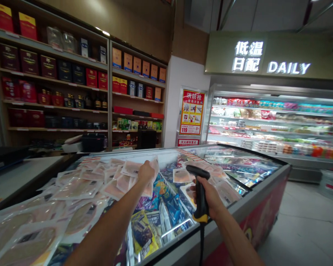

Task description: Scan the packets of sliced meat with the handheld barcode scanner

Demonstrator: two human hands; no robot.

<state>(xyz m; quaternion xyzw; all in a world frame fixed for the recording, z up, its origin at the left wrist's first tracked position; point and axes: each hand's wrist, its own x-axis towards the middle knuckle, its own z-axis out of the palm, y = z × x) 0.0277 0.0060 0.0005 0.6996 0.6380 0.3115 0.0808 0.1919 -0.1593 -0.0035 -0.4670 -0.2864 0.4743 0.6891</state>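
Observation:
My right hand (210, 193) grips a black and yellow handheld barcode scanner (201, 197), held upright with its head tilted forward and a cable hanging down. Over the freezer's glass top, my left hand (146, 171) is closed on the edge of a flat clear vacuum pack (156, 167). More flat packs (79, 187) with pale contents and small labels lie spread and overlapping across the left part of the glass. A second group of packs (223, 190) lies to the right, behind and beside the scanner.
Beneath the glass, the chest freezer (208, 240) holds bagged goods, including a yellow bag (144, 232). Shelves of boxes and bottles (72, 101) line the back left. A lit refrigerated display (274, 125) stands at right, beyond the tiled floor (302, 221). A counter (24, 175) adjoins at left.

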